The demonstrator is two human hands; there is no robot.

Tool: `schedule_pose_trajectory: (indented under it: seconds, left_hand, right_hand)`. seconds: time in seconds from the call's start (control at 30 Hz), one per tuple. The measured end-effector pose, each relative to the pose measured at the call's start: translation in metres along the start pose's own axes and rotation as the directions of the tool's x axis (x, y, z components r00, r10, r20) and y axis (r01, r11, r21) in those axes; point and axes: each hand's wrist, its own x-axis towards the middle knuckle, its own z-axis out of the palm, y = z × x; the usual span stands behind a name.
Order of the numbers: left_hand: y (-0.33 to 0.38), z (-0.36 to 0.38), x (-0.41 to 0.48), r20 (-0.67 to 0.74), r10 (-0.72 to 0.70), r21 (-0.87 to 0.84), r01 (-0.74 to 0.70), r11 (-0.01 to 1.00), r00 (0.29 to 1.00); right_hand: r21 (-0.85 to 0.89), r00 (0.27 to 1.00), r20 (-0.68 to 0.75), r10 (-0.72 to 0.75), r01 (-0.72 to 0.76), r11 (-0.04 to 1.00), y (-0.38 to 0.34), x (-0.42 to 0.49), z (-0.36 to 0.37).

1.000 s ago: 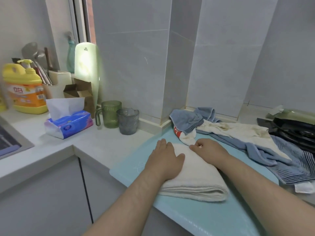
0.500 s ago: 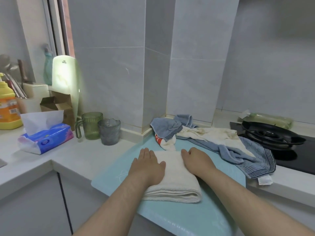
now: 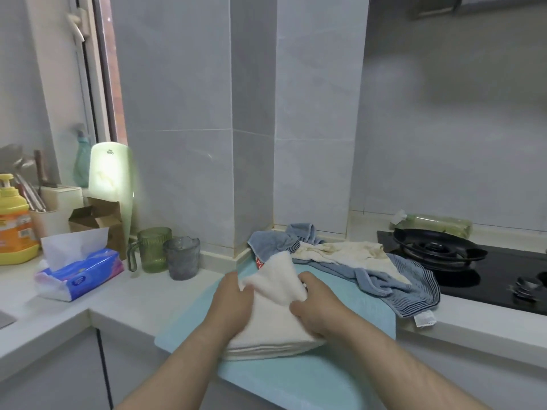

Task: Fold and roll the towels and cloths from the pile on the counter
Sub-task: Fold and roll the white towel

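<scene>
A folded white towel (image 3: 275, 329) lies on a light blue mat (image 3: 296, 377) at the counter's front edge. Its far end is lifted off the mat and stands up between my hands. My left hand (image 3: 233, 303) grips the towel's left side. My right hand (image 3: 313, 306) grips its right side, thumb curled over the fabric. Behind lies the pile: a blue cloth (image 3: 272, 244), a cream towel (image 3: 340, 251) and a blue striped towel (image 3: 411, 285) that reaches the counter's edge.
A black gas hob (image 3: 444, 250) sits right of the pile. To the left stand a green mug (image 3: 152, 250), a grey cup (image 3: 180, 257), a tissue pack (image 3: 80, 270), a cardboard box (image 3: 97, 220) and a yellow soap bottle (image 3: 13, 229).
Both hands went from pressing flat on the folded towel to gripping its sides, and its far end has come up off the mat. The camera has tilted upward.
</scene>
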Motion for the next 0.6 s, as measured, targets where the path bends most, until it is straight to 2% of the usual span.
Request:
schedule_pose_trajectory:
  seconds: [0.1, 0.2, 0.3, 0.43, 0.5, 0.57, 0.6]
  left_hand:
    - [0.011, -0.027, -0.003, -0.018, 0.193, -0.032, -0.194, 0.981, 0.981]
    - [0.036, -0.058, -0.007, 0.142, 0.278, -0.196, -0.249, 0.949, 0.95]
    - [0.054, -0.07, -0.015, 0.321, 0.289, -0.333, -0.178, 0.926, 0.902]
    - [0.062, -0.062, -0.025, 0.371, 0.235, -0.582, 0.028, 0.812, 0.899]
    - [0.065, -0.059, -0.029, 0.345, 0.222, -0.635, 0.053, 0.77, 0.912]
    - [0.065, -0.057, -0.032, 0.343, 0.225, -0.686, 0.08, 0.724, 0.912]
    - [0.066, -0.055, -0.034, 0.35, 0.226, -0.719, 0.105, 0.687, 0.909]
  right_hand:
    - [-0.054, 0.968, -0.037, -0.247, 0.245, 0.968, -0.019, -0.004, -0.032]
    - [-0.122, 0.911, 0.024, -0.413, 0.412, 0.903, -0.039, -0.012, -0.068]
    - [-0.149, 0.894, 0.041, -0.445, 0.446, 0.882, -0.053, -0.02, -0.093]
    - [-0.095, 0.896, -0.07, -0.439, 0.432, 0.897, -0.051, -0.023, -0.108]
    - [0.024, 0.909, -0.188, -0.372, 0.383, 0.923, -0.038, -0.023, -0.106]
    - [0.35, 0.939, -0.251, -0.233, 0.313, 0.883, -0.017, -0.022, -0.098]
    - [0.529, 0.959, -0.225, -0.171, 0.267, 0.805, -0.005, -0.021, -0.091]
